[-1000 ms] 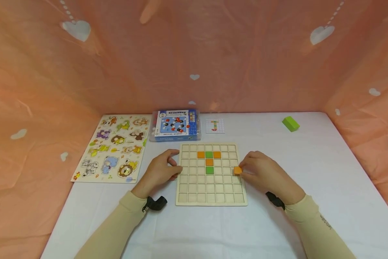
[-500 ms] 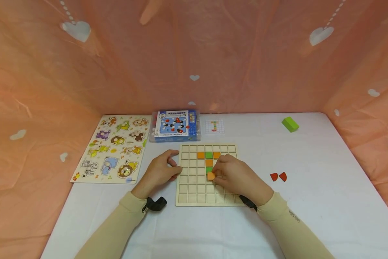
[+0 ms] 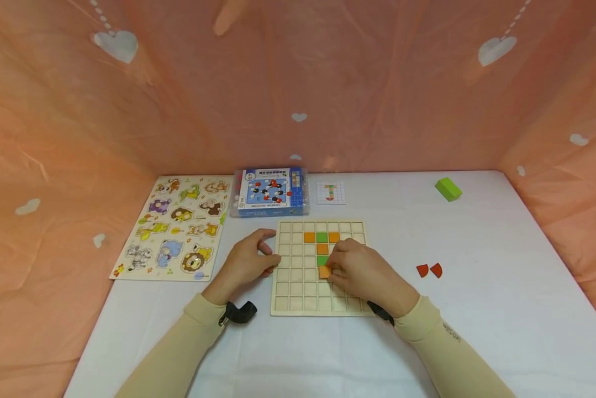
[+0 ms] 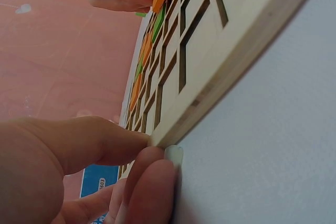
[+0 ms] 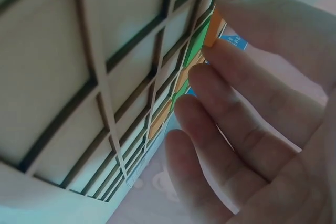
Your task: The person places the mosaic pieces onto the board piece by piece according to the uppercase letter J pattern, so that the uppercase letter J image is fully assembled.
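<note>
The wooden grid board (image 3: 298, 307) lies on the table with orange and green squares set in a T shape. My right hand (image 3: 367, 273) pinches an orange square (image 3: 324, 272) between thumb and index finger, just below the lower green square (image 3: 322, 260). In the right wrist view, this orange piece (image 5: 212, 27) stands tilted in the fingertips, its other fingers spread beside the board. My left hand (image 3: 245, 260) holds the board's left edge; the left wrist view shows its thumb on top and curled fingers (image 4: 149, 187) against the side.
Two red quarter-round pieces (image 3: 422, 270) lie right of the board. A pattern card (image 3: 331, 193) and a boxed molecule set (image 3: 270, 193) are behind it. An animal puzzle (image 3: 170, 229) lies at the left, a green block (image 3: 448, 189) at the back right.
My right hand has moved left from the board's right edge with the orange square, then lowered it slightly at the middle column. The red pieces have come into view. My left hand has stayed put.
</note>
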`<state>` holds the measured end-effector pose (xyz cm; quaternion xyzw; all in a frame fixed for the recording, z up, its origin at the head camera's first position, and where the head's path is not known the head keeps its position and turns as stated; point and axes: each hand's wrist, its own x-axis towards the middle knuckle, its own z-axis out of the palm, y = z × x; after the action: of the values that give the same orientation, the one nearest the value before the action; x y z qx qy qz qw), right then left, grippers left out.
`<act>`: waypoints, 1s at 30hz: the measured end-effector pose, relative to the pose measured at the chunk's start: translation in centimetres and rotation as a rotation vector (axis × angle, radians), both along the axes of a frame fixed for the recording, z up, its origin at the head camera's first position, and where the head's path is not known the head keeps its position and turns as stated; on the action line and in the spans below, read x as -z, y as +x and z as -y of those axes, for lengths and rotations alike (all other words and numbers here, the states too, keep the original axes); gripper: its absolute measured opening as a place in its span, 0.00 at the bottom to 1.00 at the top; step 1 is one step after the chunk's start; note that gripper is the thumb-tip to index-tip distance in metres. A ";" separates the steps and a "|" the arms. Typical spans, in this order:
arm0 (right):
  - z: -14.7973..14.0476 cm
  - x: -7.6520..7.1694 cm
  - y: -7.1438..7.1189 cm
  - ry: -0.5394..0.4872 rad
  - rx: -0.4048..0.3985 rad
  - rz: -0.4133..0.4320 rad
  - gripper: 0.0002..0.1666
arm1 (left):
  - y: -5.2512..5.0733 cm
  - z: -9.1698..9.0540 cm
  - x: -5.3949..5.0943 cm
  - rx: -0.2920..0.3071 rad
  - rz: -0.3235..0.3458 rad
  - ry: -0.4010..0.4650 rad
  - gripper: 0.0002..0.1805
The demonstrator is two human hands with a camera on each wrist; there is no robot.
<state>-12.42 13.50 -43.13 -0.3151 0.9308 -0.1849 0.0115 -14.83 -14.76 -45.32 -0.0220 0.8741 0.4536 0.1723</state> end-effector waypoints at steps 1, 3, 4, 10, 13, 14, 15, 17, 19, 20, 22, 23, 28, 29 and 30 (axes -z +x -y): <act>0.0 0.0 0.0 0.000 0.000 -0.001 0.05 | 0.0 0.0 0.0 -0.001 0.000 -0.001 0.36; 0.1 0.1 0.0 0.004 -0.001 -0.002 0.05 | 0.0 0.1 0.0 -0.001 -0.002 -0.004 0.36; 0.1 0.2 0.0 0.006 -0.001 -0.001 0.05 | 0.0 0.1 0.1 -0.002 -0.003 -0.005 0.36; 0.3 0.2 0.1 0.004 0.002 0.004 0.04 | 0.0 0.1 0.1 -0.002 -0.007 -0.002 0.36; 0.4 0.2 0.2 0.013 0.002 0.004 0.04 | 0.0 0.1 0.1 -0.003 -0.005 0.003 0.36; 0.4 0.2 0.2 0.018 0.003 0.004 0.04 | 0.0 0.1 0.1 -0.003 -0.004 0.002 0.36; 0.4 0.2 0.2 0.020 0.003 0.004 0.04 | 0.0 0.0 0.1 -0.003 -0.002 0.003 0.36; 0.5 0.2 0.2 0.026 0.006 0.006 0.04 | 0.0 0.1 0.1 -0.001 -0.004 0.004 0.36; 0.5 0.2 0.2 0.027 0.010 0.009 0.04 | 0.0 0.1 0.1 0.003 -0.008 0.003 0.36; 0.5 0.2 0.2 0.027 0.011 0.009 0.04 | -0.1 0.1 0.1 0.005 -0.011 0.001 0.36; 0.5 0.3 0.2 0.028 0.013 0.009 0.04 | -0.1 0.1 0.1 0.009 -0.015 -0.003 0.36; 0.5 0.3 0.2 0.027 0.013 0.010 0.04 | -0.1 0.1 0.1 0.009 -0.015 -0.004 0.36; 0.4 0.4 0.2 0.024 0.005 -0.005 0.06 | -0.1 0.1 0.2 0.012 -0.010 -0.005 0.36; 0.4 0.4 0.2 0.023 0.002 -0.008 0.07 | -0.1 0.1 0.3 0.012 -0.012 -0.005 0.36; 0.4 0.4 0.2 0.022 0.001 -0.012 0.07 | -0.1 0.1 0.3 0.013 -0.013 -0.006 0.36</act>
<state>-12.23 13.11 -43.51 -0.3158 0.9329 -0.1727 0.0095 -14.90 -14.90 -45.62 -0.0139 0.8766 0.4501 0.1693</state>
